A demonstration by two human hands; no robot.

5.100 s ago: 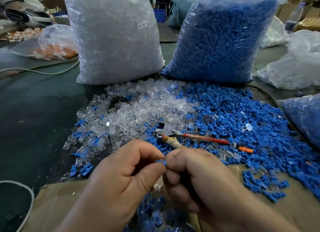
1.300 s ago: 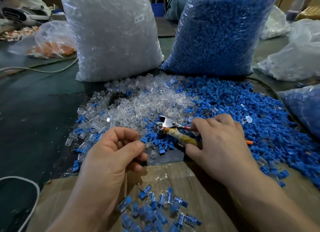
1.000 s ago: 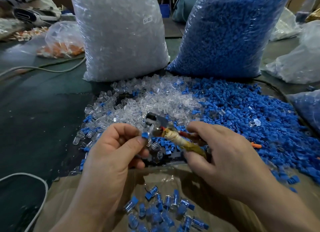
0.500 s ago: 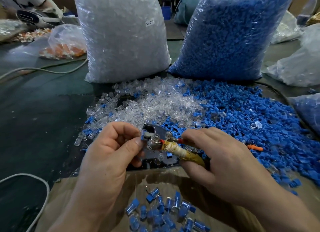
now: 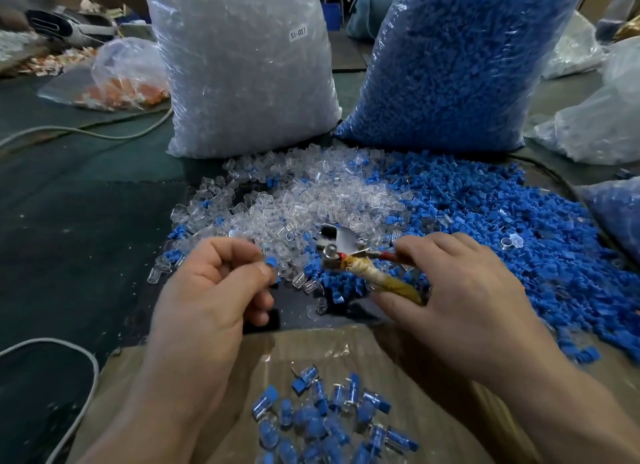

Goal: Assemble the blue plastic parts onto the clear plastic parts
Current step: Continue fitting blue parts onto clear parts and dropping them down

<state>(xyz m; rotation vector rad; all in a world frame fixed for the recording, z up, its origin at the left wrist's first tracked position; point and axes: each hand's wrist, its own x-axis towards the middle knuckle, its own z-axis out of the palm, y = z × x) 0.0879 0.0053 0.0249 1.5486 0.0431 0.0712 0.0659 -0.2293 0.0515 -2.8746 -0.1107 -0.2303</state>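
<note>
L hand: I pinched blue part, thumb+forefinger | R hand: fingers curled round pliers handle, head near part

Blue and clear all over!
Blue parts, glassy clear parts, a dark green table. Lone cap, blue too. Blue bag, frosty white bag with a white label, black lettering. Pliers: grey metal, one red handle, one mustard-yellow. Orange bits, brown cardboard.

Dim, cool overhead light; glare on the clear bag; soft shadows under hands; wide-angle bending at edges; forearms and near foreground blurred.
</note>
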